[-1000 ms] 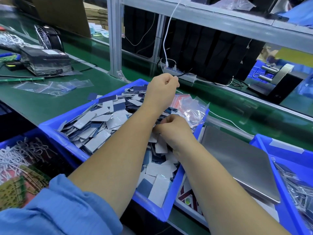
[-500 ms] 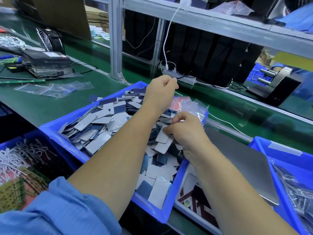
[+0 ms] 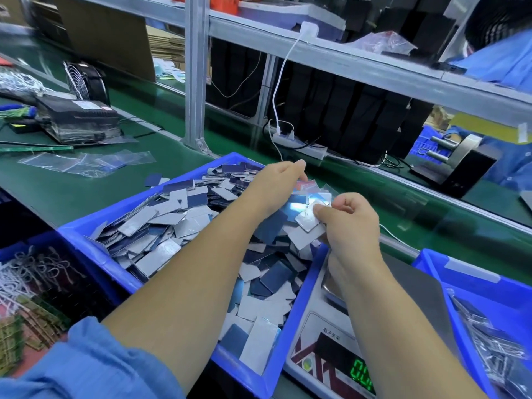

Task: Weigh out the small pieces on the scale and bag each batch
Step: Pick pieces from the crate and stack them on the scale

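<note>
Blue bin (image 3: 95, 249) of small pieces (image 3: 161, 226) on green surface (image 3: 72, 194); left hand (image 3: 276, 188) grasping clear bags (image 3: 313, 188); right hand (image 3: 349, 223) pinching several pieces; scale (image 3: 325, 355) just beside bin

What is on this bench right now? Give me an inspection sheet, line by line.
Surface: green belt, bare patches.
Job's things: blue bin heaped with small pieces; scale display lit; right bin holds filled bags.
Clutter: empty bags; string tags.
Fingers: left hand over the pile at a clear bag; right hand pinches pieces.
Cables: white cable into power strip.
Surroundings: fan; tape dispenser.
</note>
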The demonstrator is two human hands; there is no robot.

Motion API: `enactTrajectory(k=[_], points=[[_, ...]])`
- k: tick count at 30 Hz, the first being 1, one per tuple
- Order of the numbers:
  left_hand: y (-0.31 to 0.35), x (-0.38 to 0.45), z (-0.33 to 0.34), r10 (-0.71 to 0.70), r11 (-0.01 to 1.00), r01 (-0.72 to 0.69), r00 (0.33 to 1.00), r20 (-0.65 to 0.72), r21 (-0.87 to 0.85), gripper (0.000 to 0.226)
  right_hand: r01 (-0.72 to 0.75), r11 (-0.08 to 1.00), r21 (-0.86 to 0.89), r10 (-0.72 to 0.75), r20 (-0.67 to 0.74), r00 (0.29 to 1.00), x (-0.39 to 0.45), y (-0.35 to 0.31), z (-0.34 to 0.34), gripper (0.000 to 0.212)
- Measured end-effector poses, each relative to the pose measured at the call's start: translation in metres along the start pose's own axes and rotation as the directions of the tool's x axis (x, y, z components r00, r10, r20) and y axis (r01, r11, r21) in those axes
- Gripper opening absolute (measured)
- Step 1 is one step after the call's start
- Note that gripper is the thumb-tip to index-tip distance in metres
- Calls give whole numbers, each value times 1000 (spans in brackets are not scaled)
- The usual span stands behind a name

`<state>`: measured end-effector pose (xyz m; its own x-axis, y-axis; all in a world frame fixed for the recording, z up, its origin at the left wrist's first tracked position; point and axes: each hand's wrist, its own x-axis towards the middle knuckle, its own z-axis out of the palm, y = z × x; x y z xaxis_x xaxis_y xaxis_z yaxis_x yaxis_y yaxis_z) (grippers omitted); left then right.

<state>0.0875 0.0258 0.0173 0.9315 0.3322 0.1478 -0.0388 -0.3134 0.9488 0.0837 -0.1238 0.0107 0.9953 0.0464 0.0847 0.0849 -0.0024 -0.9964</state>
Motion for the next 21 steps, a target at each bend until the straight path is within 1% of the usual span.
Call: enactTrajectory(k=[3,4,6,8,9,10,12,16,18,20,21], points=[[2,-4,5,-140,990,135,977,158,48,51,4,997,80,2,-73,997,4,0,-5,32],[1,-5,6,-142,989,132,971,192,60,49,14,995,95,-5,-96,995,5,0,-7,31],[-3,-6,8,-64,996,48,971,232,71,42,16,995,99,-6,-100,995,8,1,-10,28],[-4,-7,7,14,997,-33,970,242,73,34,-33,997,75,35,-29,999,7,1,-12,24],[-3,-8,7,31,996,-52,966,257,75,36,-62,996,62,61,17,998,7,0,-13,27],[-3,-8,7,22,997,-44,960,279,71,44,-84,995,46,81,57,995,5,-1,-14,30],[-4,-9,8,-47,998,27,941,336,65,64,-100,995,-6,100,123,987,4,-4,-17,36],[-1,-16,16,-113,990,70,906,408,120,73,-112,986,-120,137,218,966,3,-17,-36,39],[1,-21,25,-117,991,77,886,449,106,67,-78,985,-155,113,234,966,5,-25,-51,38],[2,-22,34,-66,996,26,872,485,88,61,-56,981,-188,101,242,965,8,-34,-72,38],[2,-22,36,-34,996,-12,878,478,93,54,-34,969,-245,95,243,965,12,-36,-86,38]])
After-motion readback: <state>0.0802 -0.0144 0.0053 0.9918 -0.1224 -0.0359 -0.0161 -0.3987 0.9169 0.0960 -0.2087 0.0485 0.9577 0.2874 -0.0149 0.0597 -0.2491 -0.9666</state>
